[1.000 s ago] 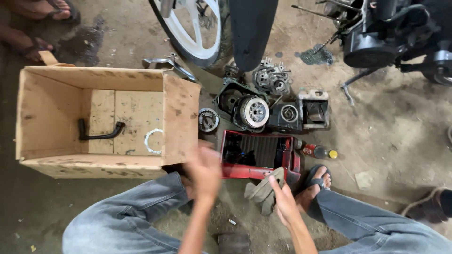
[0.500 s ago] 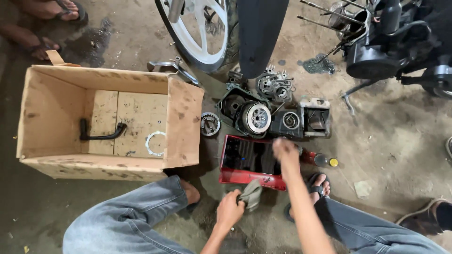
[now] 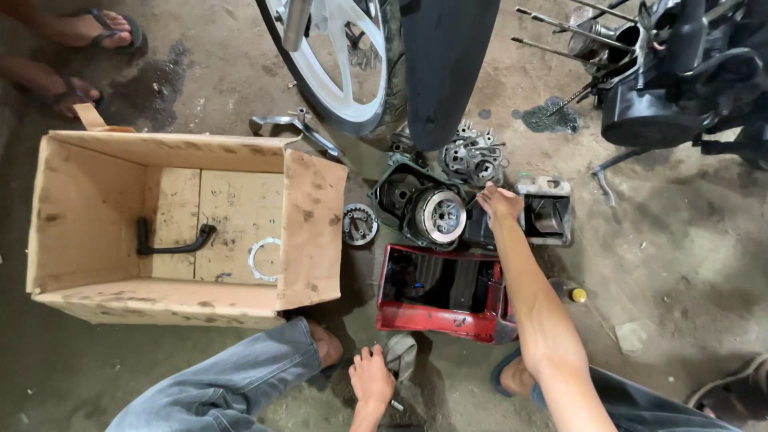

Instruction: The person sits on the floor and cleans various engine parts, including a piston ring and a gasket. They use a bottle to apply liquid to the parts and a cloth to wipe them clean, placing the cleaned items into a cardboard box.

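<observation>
Dusty concrete floor [image 3: 704, 240] of a workshop lies under scattered engine parts. Right hand [image 3: 500, 204] reaches forward, with fingers half curled on the dark part between the clutch assembly [image 3: 436, 214] at its left and the grey cylinder block [image 3: 546, 214] at its right; whether it grips, I cannot tell. Left hand [image 3: 372, 378], close to the body, holds a grey rag [image 3: 400, 356]. Red tool tray [image 3: 440, 292] sits between both hands; cardboard box [image 3: 184, 216] stands far left.

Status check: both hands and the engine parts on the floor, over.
Right hand reaching onto engine parts beyond red tray. Left hand low, touching grey rag. Cardboard box alongside, apart.
</observation>
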